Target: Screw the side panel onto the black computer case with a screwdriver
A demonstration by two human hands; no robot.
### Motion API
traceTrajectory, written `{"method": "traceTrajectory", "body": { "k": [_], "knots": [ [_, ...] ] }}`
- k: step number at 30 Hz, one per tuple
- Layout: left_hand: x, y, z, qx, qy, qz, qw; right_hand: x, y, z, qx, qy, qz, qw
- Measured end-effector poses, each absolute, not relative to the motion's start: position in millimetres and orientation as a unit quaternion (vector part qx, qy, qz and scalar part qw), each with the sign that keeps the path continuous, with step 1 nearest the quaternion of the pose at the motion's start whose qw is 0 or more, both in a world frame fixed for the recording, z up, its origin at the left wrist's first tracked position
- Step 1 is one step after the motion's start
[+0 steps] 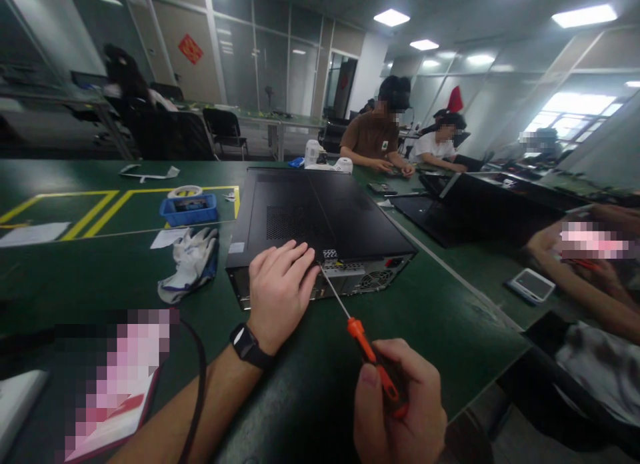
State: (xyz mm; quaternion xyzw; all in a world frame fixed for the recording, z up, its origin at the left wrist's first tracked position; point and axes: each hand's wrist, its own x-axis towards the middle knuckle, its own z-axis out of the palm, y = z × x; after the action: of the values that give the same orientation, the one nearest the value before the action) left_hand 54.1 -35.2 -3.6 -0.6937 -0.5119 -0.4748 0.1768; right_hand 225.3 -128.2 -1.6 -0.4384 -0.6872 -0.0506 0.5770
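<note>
A black desktop computer case (300,207) lies flat on the green table, its rear panel with ports and a fan grille facing me. My left hand (283,277) rests on its near top edge, fingers stretched over the lid and thumb down by the rear panel. My right hand (405,397) is closed around the orange and black handle of a screwdriver (367,344). The screwdriver's shaft slants up and left, its tip at the case's rear edge beside my left thumb. Whatever the tip meets there is too small to make out.
Left of the case are crumpled work gloves (190,264) and a blue bin (187,211) with a tape roll (185,192). A white device (325,159) stands behind it. At right are a phone-like device (531,285), a co-worker's arms (575,264) and another black case (500,204).
</note>
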Motion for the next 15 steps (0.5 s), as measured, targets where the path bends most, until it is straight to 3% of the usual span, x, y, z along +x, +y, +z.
{"method": "traceTrajectory", "body": {
  "k": [15],
  "knots": [
    [52.8, -35.9, -4.5, -0.692, -0.521, -0.478, 0.149, 223.8, -130.3, -4.3, -0.438, -0.682, -0.079, 0.580]
  ]
}}
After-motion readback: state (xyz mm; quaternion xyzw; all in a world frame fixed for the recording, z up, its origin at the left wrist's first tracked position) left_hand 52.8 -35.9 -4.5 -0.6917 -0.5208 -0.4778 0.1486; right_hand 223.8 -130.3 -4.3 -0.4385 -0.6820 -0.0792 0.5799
